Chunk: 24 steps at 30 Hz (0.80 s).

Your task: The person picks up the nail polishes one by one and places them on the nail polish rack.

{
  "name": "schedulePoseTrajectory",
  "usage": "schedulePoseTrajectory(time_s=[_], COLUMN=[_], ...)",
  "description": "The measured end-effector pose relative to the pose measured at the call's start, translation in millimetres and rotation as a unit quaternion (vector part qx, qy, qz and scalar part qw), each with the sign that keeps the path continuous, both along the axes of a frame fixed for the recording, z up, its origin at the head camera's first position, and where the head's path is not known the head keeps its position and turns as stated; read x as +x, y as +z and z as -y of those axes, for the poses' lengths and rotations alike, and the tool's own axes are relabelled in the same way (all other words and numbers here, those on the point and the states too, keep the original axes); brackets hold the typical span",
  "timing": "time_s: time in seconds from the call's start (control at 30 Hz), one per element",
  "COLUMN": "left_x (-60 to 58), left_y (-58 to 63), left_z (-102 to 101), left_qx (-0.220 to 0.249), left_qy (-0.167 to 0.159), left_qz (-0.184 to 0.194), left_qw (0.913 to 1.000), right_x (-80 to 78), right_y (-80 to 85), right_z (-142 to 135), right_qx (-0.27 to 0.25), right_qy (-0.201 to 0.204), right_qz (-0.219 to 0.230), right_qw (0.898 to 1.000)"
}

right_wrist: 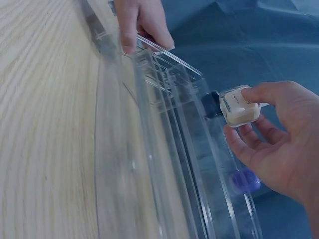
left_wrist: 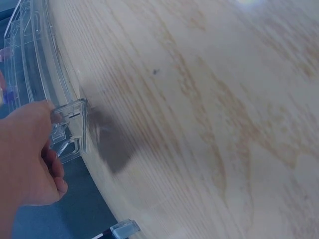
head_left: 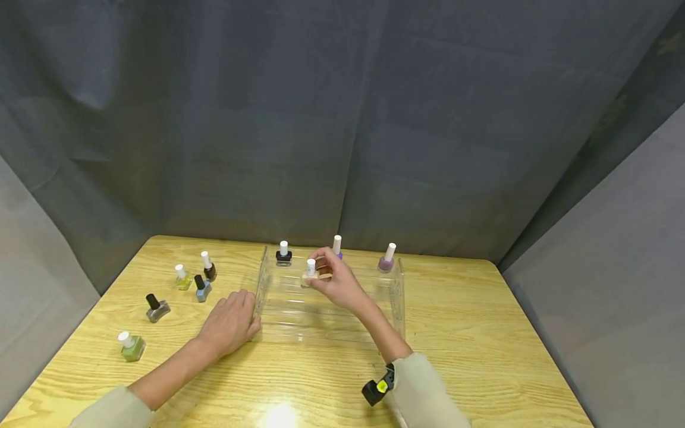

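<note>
A clear tiered display rack (head_left: 332, 340) stands on the table. My left hand (head_left: 231, 321) holds the rack's left end panel, fingers curled at its edge in the left wrist view, where the hand (left_wrist: 30, 154) hides part of the panel. Between thumb and fingers, my right hand (head_left: 342, 288) pinches a cream nail polish bottle (right_wrist: 239, 110) with a white cap, above the rack's upper tiers. On the back tier stand a black nail polish bottle (head_left: 283, 258) at left, a purple one (right_wrist: 245, 180) partly behind my right hand, and a mauve one (head_left: 386, 264) at right.
Left of the rack are several more bottles: yellow (head_left: 184, 280), dark brown (head_left: 210, 271), light blue (head_left: 203, 290), grey (head_left: 157, 311) and green (head_left: 132, 348). A dark curtain (head_left: 342, 119) hangs behind the table (head_left: 481, 356).
</note>
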<state>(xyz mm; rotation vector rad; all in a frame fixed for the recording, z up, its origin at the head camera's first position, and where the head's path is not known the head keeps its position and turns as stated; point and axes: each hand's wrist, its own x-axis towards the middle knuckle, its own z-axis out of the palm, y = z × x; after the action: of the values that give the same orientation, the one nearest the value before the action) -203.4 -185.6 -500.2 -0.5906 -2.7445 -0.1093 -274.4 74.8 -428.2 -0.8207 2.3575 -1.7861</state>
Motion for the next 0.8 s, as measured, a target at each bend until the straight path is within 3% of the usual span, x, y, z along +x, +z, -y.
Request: schedulePoseTrajectory(time_s=[0.43,0.8], left_x=[1.1,-0.1], left_y=[0.0,0.1], left_z=[1,1], left_qx=[0.009,0.014], left_qy=[-0.002,0.0], left_qz=[-0.002,0.006], left_qw=[1.0,0.9999], right_x=[-7.4,-11.7], right_y=[-14.9,-20.4], right_z=[37,50], right_qx=[0.015,0.038], right_qy=[-0.013,-0.039], right_qz=[-0.005,-0.022], right_qw=[1.0,0.998])
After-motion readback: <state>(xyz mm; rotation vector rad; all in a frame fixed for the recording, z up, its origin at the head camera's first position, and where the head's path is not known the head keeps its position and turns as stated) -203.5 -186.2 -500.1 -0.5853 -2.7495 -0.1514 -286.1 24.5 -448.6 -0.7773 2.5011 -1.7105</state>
